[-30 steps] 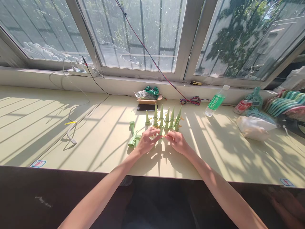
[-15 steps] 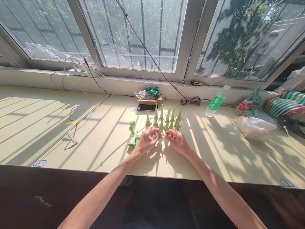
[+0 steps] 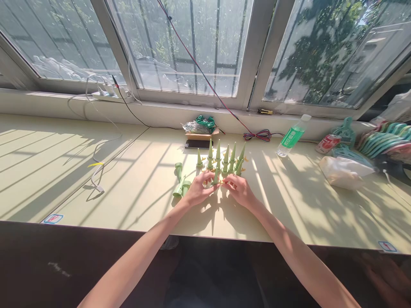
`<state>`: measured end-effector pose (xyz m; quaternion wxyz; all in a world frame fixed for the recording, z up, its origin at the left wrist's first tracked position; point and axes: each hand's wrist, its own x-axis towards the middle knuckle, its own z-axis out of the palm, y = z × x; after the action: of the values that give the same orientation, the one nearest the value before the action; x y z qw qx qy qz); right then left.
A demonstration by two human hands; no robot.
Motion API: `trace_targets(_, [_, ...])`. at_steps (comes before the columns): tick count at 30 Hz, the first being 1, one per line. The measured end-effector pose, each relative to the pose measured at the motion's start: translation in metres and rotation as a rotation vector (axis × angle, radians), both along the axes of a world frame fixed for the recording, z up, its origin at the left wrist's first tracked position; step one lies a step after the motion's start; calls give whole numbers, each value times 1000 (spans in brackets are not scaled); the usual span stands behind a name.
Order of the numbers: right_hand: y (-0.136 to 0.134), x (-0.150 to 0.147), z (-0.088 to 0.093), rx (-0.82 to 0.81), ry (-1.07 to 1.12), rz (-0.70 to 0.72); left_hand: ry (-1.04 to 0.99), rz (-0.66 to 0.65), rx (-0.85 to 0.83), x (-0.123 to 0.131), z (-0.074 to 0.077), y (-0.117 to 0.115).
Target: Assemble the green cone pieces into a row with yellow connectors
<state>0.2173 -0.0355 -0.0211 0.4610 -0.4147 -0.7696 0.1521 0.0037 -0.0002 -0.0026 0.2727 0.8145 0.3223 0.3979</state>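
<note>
Barred windows [image 3: 192,47], cut off above, back a sunlit tabletop [image 3: 128,184]. Leftmost, green hollow cones [image 3: 178,170] lie partly behind the left hand [image 3: 197,190], whose thumb and fingers pinch an upright green cone [image 3: 215,177], its base obscured. Standing cones [image 3: 225,161] overlap just beyond. Rightward, the right hand [image 3: 240,191] bunches its fingertips at a tiny yellow piece [image 3: 221,182]; I cannot tell whether they grip it.

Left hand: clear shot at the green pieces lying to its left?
Probably yes: the green pieces lie close beside the left hand, with nothing visible in between. It seems to hold a green cone, though, so may need to let go first.
</note>
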Motion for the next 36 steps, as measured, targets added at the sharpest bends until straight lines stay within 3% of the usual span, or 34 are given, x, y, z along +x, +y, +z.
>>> trace_targets(12, [0,2,-2,10,-46,55,-12,-62,-32,0,1,-1])
trace_targets(25, [-5,-1,6,-111,-41,63,-37,-69,270,3,-5,0])
trace_targets(36, [-4,0,5,-169,33,57,-1,-26,340,2,-4,-2])
